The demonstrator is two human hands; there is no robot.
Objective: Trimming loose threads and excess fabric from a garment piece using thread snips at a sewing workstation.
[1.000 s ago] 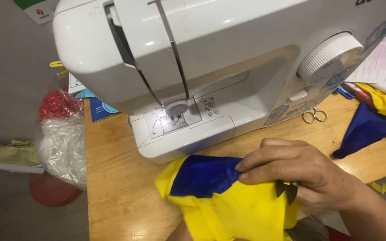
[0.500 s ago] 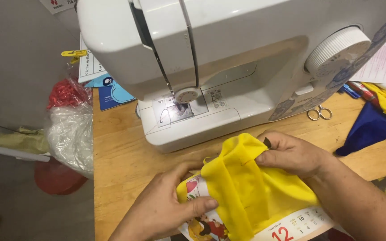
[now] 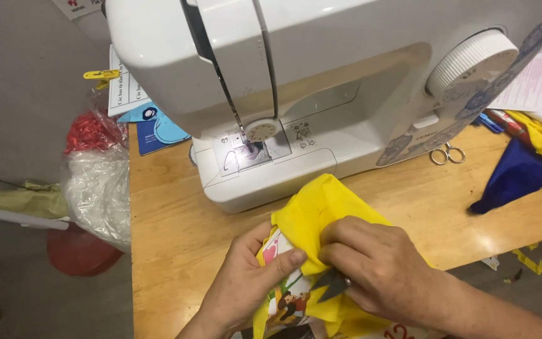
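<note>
We see the yellow fabric [image 3: 321, 207] bunched at the near edge of the wooden table [image 3: 170, 251], just in front of the white sewing machine [image 3: 296, 81]; its long axis runs from the bottom of the view up toward the machine's base, its folded peak pointing at the free arm. Our left hand [image 3: 246, 285] pinches its left side, thumb pressed on a printed cartoon-patterned piece [image 3: 280, 301] tucked under the yellow. Our right hand [image 3: 377, 267] is closed over the cloth's middle, with dark thread snips [image 3: 330, 284] poking out between its fingers. Farther right on the table lie small scissors [image 3: 446, 153], a dark blue fabric piece [image 3: 519, 176] and more yellow cloth. Off the table's left edge hangs a clear plastic bag [image 3: 98, 188] with red scraps above a red bucket [image 3: 79, 251] on the grey floor.
</note>
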